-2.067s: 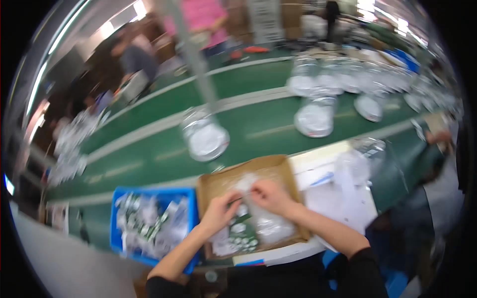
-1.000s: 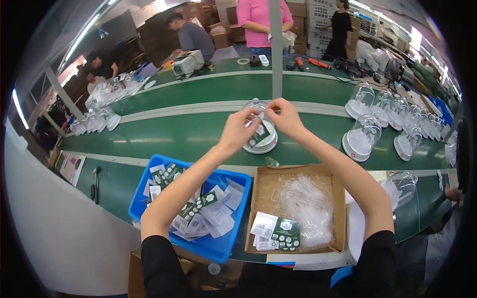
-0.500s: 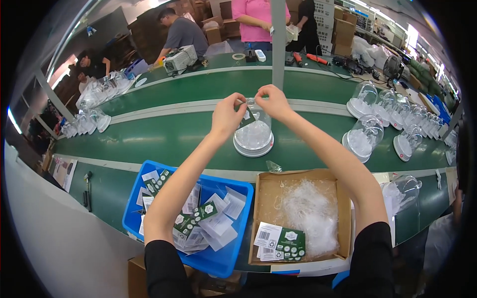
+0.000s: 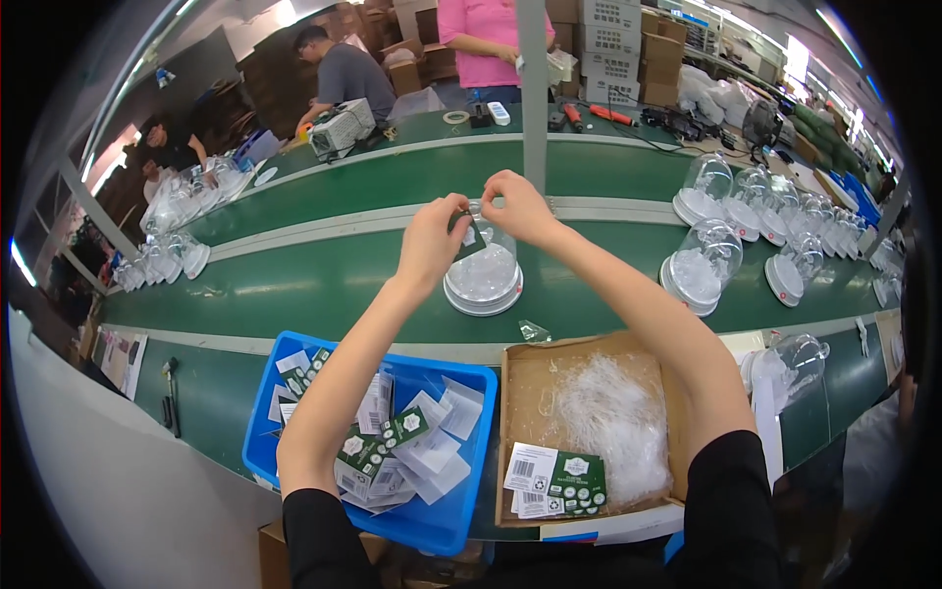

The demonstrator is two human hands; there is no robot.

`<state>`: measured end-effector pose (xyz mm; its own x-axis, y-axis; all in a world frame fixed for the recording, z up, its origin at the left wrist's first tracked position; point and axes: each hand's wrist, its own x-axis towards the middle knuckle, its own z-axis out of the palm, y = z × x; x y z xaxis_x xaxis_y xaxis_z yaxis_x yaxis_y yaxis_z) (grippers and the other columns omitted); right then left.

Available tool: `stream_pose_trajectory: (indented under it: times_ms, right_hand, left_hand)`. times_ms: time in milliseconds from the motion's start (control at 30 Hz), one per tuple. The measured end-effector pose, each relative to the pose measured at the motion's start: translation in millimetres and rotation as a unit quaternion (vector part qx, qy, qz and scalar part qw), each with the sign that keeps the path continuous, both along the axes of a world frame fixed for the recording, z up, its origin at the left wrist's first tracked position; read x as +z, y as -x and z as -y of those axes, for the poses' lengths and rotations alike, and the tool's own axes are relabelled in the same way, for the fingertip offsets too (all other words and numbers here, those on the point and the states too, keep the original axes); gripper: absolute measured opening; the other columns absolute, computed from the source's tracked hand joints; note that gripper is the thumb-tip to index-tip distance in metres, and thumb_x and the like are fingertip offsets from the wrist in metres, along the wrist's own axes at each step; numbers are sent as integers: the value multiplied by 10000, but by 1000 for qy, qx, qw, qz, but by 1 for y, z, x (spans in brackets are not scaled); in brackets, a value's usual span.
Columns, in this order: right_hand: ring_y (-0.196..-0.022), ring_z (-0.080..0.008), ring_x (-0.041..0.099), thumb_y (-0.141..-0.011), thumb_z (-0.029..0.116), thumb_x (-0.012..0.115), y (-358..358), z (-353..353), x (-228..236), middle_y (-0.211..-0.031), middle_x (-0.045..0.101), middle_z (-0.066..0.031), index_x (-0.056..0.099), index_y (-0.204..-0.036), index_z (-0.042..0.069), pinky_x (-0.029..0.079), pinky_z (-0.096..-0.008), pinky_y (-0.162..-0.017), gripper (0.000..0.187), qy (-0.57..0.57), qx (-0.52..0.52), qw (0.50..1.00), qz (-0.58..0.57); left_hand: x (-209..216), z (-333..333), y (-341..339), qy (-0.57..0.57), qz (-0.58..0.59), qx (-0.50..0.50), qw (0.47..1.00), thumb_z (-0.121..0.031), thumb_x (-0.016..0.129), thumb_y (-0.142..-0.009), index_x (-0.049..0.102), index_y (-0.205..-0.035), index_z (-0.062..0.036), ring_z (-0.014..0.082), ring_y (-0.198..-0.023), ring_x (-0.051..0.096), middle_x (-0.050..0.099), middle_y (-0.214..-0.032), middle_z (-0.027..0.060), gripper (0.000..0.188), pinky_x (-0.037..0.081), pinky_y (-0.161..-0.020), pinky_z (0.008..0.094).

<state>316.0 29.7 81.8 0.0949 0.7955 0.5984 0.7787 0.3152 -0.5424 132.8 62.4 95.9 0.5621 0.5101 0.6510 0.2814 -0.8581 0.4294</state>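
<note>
On the green work surface stands a clear dome (image 4: 488,272) with a white round base and clear filling inside. My left hand (image 4: 430,240) is at the dome's upper left, thumb and fingers pinched on a small dark green card tag (image 4: 470,241) that hangs against the clear wall. Over the other side of the dome's top, my right hand (image 4: 520,208) is closed in a pinch. Whatever lies between its fingertips, perhaps a thin string, is too fine to make out. The hands partly cover the top of the dome.
A blue bin (image 4: 467,520) of green and white tags sits front left, beside a cardboard tray (image 4: 525,393) with clear shredded filling and several tags. More domes (image 4: 702,265) stand at right. A metal post (image 4: 533,98) rises behind my hands. People work across the table.
The whole view has shifted slightly, so most things appear a little further left. Both hands stay pinched at the dome's top, and the left still holds the tag.
</note>
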Motion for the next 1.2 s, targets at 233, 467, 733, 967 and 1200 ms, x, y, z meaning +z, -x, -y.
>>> stream_pose_trajectory:
  times_ms: [233,467,733,967,1200]
  right_hand:
    - [-900,-302,586,-725,149,630,-1,2,15,-897,612,-88,630,-714,75,484,-427,-780,75,-61,-34,984,162]
    - [-890,-303,595,-747,153,617,4,3,7,-878,620,-102,639,-745,69,484,-415,-804,87,-44,10,992,118]
    - [-907,-306,582,-764,150,613,7,8,17,-894,603,-110,609,-801,40,465,-407,-828,116,-27,15,989,141]
    - [-873,-271,588,-744,127,638,14,7,12,-873,597,-81,610,-798,64,453,-391,-793,87,-103,-5,977,186]
    - [-817,-244,597,-741,162,636,25,1,4,-806,587,-67,592,-760,81,439,-370,-742,95,-149,-28,971,185]
  left_hand:
    - [7,-6,1,69,-17,-38,997,-55,678,-794,621,-933,21,238,-743,659,669,-796,144,168,499,-693,314]
    - [2,-8,9,65,-24,-3,998,-82,668,-800,628,-916,3,249,-811,642,660,-843,135,149,499,-745,335]
    - [22,-23,-5,-26,-18,31,999,-185,717,-742,683,-865,-14,313,-927,630,666,-930,166,213,490,-824,378]
    - [29,-47,-20,160,-150,-1,976,-184,661,-777,712,-963,-9,298,-868,672,695,-931,181,260,506,-824,368]
    - [27,-38,-10,112,-151,27,982,-153,655,-749,723,-874,-20,297,-867,655,692,-894,152,194,503,-827,372]
